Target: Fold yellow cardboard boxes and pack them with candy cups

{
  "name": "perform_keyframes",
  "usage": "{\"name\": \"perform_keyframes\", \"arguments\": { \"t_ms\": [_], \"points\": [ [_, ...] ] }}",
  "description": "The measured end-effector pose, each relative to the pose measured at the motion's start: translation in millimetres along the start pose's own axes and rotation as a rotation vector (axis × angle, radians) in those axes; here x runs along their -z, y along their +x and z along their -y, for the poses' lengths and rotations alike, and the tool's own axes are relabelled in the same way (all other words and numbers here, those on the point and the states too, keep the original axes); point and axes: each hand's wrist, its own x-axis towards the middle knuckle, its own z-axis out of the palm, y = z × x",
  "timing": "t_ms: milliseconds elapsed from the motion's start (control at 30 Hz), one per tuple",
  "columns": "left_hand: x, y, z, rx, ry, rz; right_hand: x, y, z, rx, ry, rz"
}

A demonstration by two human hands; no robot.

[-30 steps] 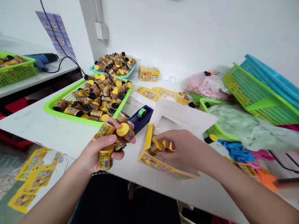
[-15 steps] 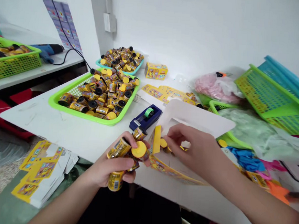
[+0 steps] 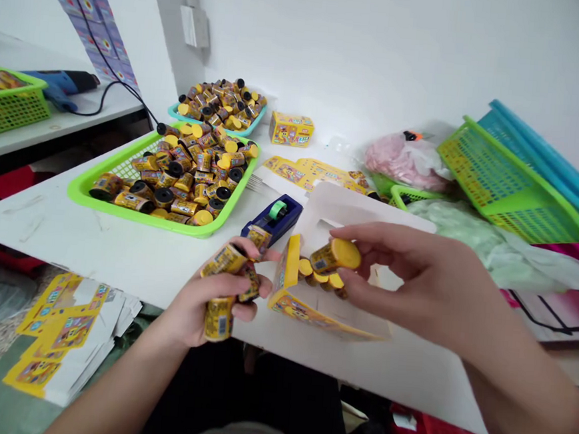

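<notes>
Right of centre, the right hand pinches one yellow-capped canister between thumb and fingers above the open printed carton, where other canisters sit in a row. Left of centre, the left hand clutches several more canisters over the white worktop.

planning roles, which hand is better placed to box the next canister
Probably the right hand: it pinches a yellow-capped canister over the open carton; the left hand holds several canisters outside it.
</notes>
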Motion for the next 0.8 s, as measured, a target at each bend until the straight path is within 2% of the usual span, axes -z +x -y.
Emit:
{"name": "perform_keyframes", "arguments": {
  "t_ms": [100,167,200,300,367,467,533,567,600,700,733,800],
  "points": [
    [4.7,-0.4,-5.8,0.012,-0.058,-0.078,2.8,7.9,-18.5,-0.172,-0.091,0.271],
    [5.2,-1.2,-5.8,0.022,-0.064,-0.083,-9.9,14.8,-27.7,-0.254,-0.162,0.439],
    [4.6,-1.6,-4.8,0.031,-0.063,-0.078,-18.5,18.4,-30.7,-0.257,-0.197,0.483],
    [2.4,-3.1,-0.3,0.058,-0.060,-0.049,-41.4,27.1,-34.3,-0.168,-0.280,0.461],
    [1.6,-5.1,2.1,0.083,-0.071,-0.022,-46.1,29.4,-33.4,-0.099,-0.285,0.408],
    [0.4,-10.3,3.4,0.156,-0.101,0.051,-36.3,26.7,-25.8,-0.027,-0.252,0.230],
    [-1.7,-14.0,3.5,0.243,-0.135,0.134,-26.0,22.7,-16.2,0.087,-0.206,0.133],
    [-3.3,-15.5,3.6,0.294,-0.157,0.183,-21.8,20.8,-10.6,0.172,-0.164,0.148],
    [-5.1,-16.8,3.7,0.344,-0.176,0.235,-18.6,19.3,-5.4,0.257,-0.115,0.220],
    [-9.6,-19.1,4.7,0.455,-0.183,0.337,-13.8,17.1,4.0,0.369,0.004,0.518],
    [-10.1,-19.5,5.0,0.462,-0.169,0.338,-12.6,17.0,3.9,0.363,0.013,0.556],
    [-8.7,-20.5,5.0,0.418,-0.123,0.289,-8.5,16.4,-1.4,0.329,0.004,0.527]
  ]
}}
